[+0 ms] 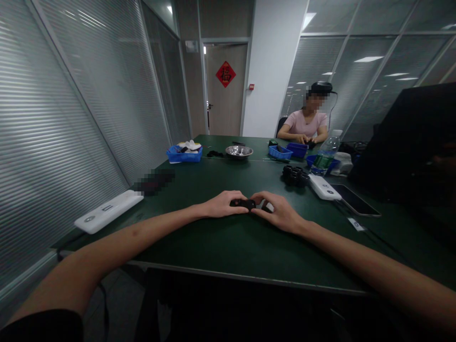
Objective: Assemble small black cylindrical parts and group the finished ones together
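Observation:
In the middle of the table, a small black part (248,204) lies between my two hands, low over the green tabletop (228,251). My left hand (225,204) is closed on its left end, thumb on the near side and fingers over the top. From the right, my right hand (280,211) pinches at the other end with curved fingers, its thumb and fingertips at the part. A small pale patch shows inside the curl of the right fingers; what it is I cannot make out. The fingers cover much of the black part, so its exact kind is unclear.
To the right lie a cluster of black round parts (295,175), a white power bank (324,187), a phone (358,199) and a bottle (325,154). Farther back are a metal bowl (239,152) and blue baskets (184,156). A person (308,121) sits across. Another white device (109,212) lies left.

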### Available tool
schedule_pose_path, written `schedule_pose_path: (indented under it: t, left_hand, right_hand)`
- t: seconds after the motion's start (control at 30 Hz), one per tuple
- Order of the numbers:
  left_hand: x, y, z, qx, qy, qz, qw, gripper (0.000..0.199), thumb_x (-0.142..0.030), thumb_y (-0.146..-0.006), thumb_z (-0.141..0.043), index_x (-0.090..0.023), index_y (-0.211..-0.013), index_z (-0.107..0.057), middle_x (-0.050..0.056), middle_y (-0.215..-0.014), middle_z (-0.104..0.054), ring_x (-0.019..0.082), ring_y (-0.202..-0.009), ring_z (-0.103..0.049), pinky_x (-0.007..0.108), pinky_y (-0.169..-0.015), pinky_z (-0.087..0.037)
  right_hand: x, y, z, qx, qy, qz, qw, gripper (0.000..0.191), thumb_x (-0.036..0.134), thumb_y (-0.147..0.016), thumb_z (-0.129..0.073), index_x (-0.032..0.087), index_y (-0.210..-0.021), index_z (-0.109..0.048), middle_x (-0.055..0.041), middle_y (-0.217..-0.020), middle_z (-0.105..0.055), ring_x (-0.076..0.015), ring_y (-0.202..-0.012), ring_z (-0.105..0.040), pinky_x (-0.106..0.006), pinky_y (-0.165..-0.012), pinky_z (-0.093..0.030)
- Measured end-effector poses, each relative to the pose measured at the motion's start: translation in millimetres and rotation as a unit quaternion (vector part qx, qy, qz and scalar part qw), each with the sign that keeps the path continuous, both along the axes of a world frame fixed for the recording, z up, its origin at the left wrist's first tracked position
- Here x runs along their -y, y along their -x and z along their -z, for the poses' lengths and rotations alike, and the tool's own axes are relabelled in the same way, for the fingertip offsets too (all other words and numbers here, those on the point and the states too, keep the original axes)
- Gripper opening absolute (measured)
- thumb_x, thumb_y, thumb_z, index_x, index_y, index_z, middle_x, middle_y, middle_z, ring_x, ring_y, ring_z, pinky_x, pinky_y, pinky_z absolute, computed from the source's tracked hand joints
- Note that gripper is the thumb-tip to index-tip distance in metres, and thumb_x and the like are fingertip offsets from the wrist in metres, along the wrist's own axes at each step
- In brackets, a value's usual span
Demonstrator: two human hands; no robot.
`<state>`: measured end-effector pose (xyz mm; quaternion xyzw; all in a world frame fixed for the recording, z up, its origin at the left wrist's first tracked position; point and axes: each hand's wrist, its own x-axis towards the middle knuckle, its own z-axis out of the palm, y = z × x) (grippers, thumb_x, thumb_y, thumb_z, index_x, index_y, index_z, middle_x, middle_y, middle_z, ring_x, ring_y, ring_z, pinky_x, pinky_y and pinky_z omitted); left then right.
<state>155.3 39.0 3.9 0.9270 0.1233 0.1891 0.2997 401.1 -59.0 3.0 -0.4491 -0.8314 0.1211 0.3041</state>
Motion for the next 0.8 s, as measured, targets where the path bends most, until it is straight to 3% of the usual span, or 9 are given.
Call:
schedule_pose_path:
  t: [0.17, 0.27, 0.43, 0.67, 0.8]
  left_hand:
    - [-1.5, 0.4, 0.6, -0.004, 0.000, -0.005, 1.000, 0.040, -0.051, -0.097, -0.061, -0.016, -0.116, -0.068, 0.008, -0.107, -0.065, 0.021, -0.095, -0.061, 0.032, -0.082, -0.046]
    - [-1.4, -0.2, 0.8, -0.004, -0.003, -0.005, 1.000, 0.041, -0.051, -0.098, -0.061, -0.016, -0.118, -0.068, 0.008, -0.107, -0.065, 0.021, -0.093, -0.060, 0.032, -0.082, -0.046]
    - [0.0, -0.9, -0.2, 0.000, -0.008, -0.004, 1.000, 0.041, -0.051, -0.098, -0.061, -0.016, -0.118, -0.068, 0.008, -0.104, -0.064, 0.020, -0.091, -0.060, 0.032, -0.079, -0.046]
    - [-1.5, -0.3, 1.0, 0.002, -0.005, 0.001, 1.000, 0.040, -0.050, -0.098, -0.061, -0.016, -0.118, -0.067, 0.007, -0.106, -0.063, 0.020, -0.092, -0.060, 0.030, -0.080, -0.046]
    - [0.1, -0.4, -0.4, -0.008, -0.002, -0.006, 1.000, 0.040, -0.049, -0.099, -0.061, -0.016, -0.119, -0.067, 0.008, -0.107, -0.064, 0.020, -0.093, -0.060, 0.030, -0.080, -0.046]
  right_hand:
    - [-1.4, 0.3, 2.2, 0.017, -0.028, -0.008, 0.999, 0.029, 0.034, -0.096, -0.067, 0.023, -0.122, -0.061, -0.0090, -0.115, -0.068, -0.0238, -0.098, -0.067, -0.040, -0.085, -0.057]
    - [-1.1, 2.1, 1.0, 0.016, -0.022, 0.004, 1.000, 0.035, 0.040, -0.094, -0.069, 0.023, -0.123, -0.060, -0.0083, -0.112, -0.069, -0.0233, -0.094, -0.067, -0.039, -0.082, -0.057]
    - [-0.1, 2.7, -1.2, 0.008, 0.000, 0.011, 1.000, 0.027, 0.041, -0.102, -0.058, 0.023, -0.120, -0.062, -0.0068, -0.105, -0.071, -0.0217, -0.091, -0.068, -0.038, -0.082, -0.057]
    - [-0.8, 0.7, 1.5, 0.013, -0.032, -0.015, 0.999, 0.028, 0.036, -0.096, -0.066, 0.024, -0.122, -0.062, -0.0087, -0.118, -0.067, -0.0238, -0.099, -0.066, -0.040, -0.085, -0.058]
    - [0.0, 2.2, -0.4, 0.010, -0.022, 0.010, 1.000, 0.030, 0.042, -0.097, -0.065, 0.023, -0.120, -0.063, -0.0077, -0.111, -0.070, -0.0231, -0.095, -0.068, -0.037, -0.081, -0.058]
